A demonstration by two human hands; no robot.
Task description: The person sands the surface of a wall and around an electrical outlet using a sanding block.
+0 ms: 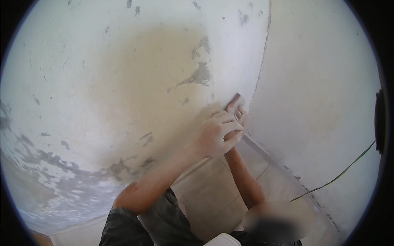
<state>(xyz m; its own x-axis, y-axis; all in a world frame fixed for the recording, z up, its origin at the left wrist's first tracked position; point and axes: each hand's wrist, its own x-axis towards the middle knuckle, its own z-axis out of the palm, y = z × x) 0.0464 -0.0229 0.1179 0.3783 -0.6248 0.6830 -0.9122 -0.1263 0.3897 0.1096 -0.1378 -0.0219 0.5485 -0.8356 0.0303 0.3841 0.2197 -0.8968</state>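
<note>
My right hand [240, 113] is partly hidden behind my left and holds a small flat block [234, 101] with a reddish-brown edge, possibly a sanding block. The block lies against the white plastered wall [166, 101], close to the inside corner. In front of the right wrist is my left hand [217, 135], dusted white, its thumb curled towards its bent fingers. Whether something thin is pinched there cannot be made out. Grey bare patches [201, 73] show through the wall's coating above the hands.
A second pale wall [317, 92] meets the first along a cracked corner line. Below are a tiled floor [212, 184] and a baseboard [264, 150]. A thin green-yellow wire [338, 175] runs from a dark object [379, 121] at the right rim. The lower right is blurred.
</note>
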